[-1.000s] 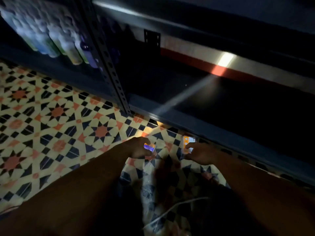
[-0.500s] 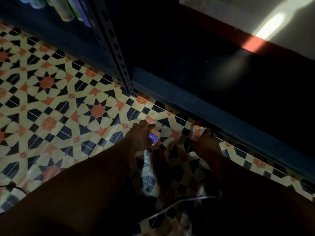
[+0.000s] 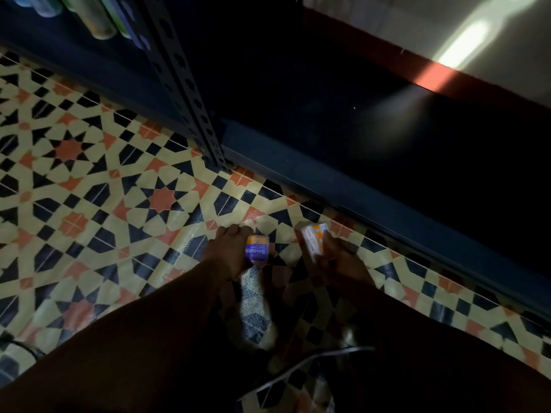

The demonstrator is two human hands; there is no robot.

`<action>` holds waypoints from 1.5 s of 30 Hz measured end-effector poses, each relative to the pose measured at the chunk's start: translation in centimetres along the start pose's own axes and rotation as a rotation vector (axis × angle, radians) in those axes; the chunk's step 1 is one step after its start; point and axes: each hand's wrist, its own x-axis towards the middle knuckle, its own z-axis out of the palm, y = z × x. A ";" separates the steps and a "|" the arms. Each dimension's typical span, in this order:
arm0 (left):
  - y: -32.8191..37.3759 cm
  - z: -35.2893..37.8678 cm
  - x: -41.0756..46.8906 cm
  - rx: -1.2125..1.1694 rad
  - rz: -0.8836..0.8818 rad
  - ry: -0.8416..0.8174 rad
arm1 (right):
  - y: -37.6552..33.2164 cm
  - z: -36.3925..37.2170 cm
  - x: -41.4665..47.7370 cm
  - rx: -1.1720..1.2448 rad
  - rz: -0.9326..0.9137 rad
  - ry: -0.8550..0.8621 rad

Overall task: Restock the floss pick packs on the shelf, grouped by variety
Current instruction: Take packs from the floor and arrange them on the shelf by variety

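A small purple floss pick pack (image 3: 256, 249), with an orange band along its top edge and the white word "Smooth" across its face, sits in the left hand (image 3: 231, 253). The hand's fingers and thumb are curled round the pack's left side. It is low over the floor, just in front of the shelf; whether it touches the tiles cannot be told. Near it to the right, a white and orange floss pick pack (image 3: 313, 241) is gripped by the right hand (image 3: 338, 259), tilted so its long side leans up and to the left. Its print is too blurred to read. The two packs are apart, with a strip of floor showing between them. Both forearms reach in from the bottom edge of the view. Beneath them spreads a patterned tile floor (image 3: 89, 180) of cream, navy and orange stars. Just beyond the hands runs the dark blue metal shelf (image 3: 357, 193), its front lip crossing diagonally and its deck lost in shadow. A perforated steel upright (image 3: 190, 93) stands at the shelf's left end, its foot on the tiles. Left of that post, in the top corner, a row of pastel plastic bottles (image 3: 98, 19) shows in the neighbouring bay. Behind the deck, a pale wall with a red stripe (image 3: 417, 65) catches a bright patch of light.
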 end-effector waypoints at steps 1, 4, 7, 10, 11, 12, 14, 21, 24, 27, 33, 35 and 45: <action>-0.1 0.1 -0.1 -0.001 -0.014 -0.008 | -0.2 -0.1 -0.2 0.017 -0.015 0.000; -0.6 0.5 -0.1 0.004 -0.044 -0.021 | -0.6 0.3 -0.5 0.072 0.017 0.051; -0.6 0.7 -0.1 -0.029 -0.060 -0.018 | -0.6 0.5 0.0 0.052 0.104 0.130; -0.4 0.8 0.1 -0.103 -0.079 -0.025 | -0.8 0.4 0.4 0.014 0.169 0.152; -0.3 0.8 0.1 -0.132 -0.079 -0.022 | -1.1 0.3 0.3 0.046 0.199 0.152; -0.3 0.9 0.1 -0.158 -0.075 -0.016 | -1.2 0.3 0.2 0.085 0.213 0.169; -0.3 1.0 0.2 -0.208 -0.050 0.009 | -1.2 0.5 0.2 0.112 0.200 0.205; -0.2 0.7 0.3 -0.469 -0.024 -0.033 | -0.9 -0.4 0.1 0.146 0.232 0.135; 0.4 -0.1 0.1 -0.576 -0.080 -0.073 | -1.4 -1.5 -1.1 0.186 0.210 0.050; 1.1 -1.2 -0.7 -0.573 -0.069 -0.036 | -2.2 -2.8 -2.2 0.091 0.170 -0.048; 1.9 -5.0 -4.5 -0.499 0.040 0.049 | -4.6 -6.2 -4.5 0.098 0.202 -0.040; 2.6 -7.4 -6.4 -0.486 0.044 0.085 | -6.1 -7.7 -5.9 0.147 0.179 0.001; 7.0 -21.3 -16.8 -0.371 0.134 0.235 | -16.3 -19.0 -15.6 -0.004 -0.155 0.210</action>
